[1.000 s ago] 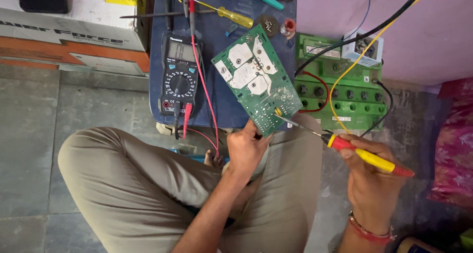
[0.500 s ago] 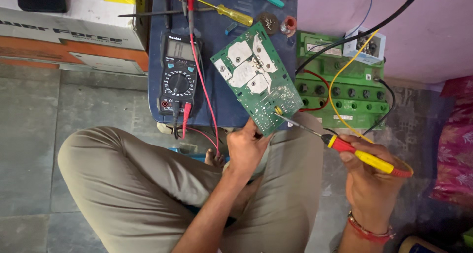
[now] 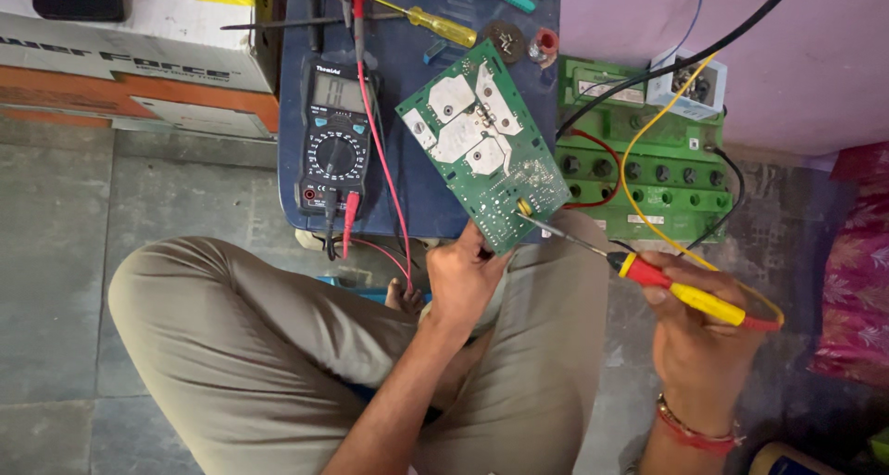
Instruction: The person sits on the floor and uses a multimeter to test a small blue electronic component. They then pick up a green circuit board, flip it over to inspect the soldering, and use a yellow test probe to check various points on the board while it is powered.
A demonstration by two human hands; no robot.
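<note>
Green circuit board (image 3: 483, 148), tilted over the blue table (image 3: 417, 197): left hand (image 3: 463, 276) fingers pinching its lower edge, right hand (image 3: 699, 341) fingers gripping the screwdriver (image 3: 648, 276); tip best kept steady, board unmoving.

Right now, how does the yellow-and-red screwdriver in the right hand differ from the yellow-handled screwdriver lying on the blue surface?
The yellow-and-red screwdriver is gripped in the right hand, its tip touching the green circuit board that the left hand holds; the yellow-handled screwdriver lies untouched near the top of the blue surface. The held one's handle has red ends; the other's is clear yellow. Both have slim metal shafts.
</note>
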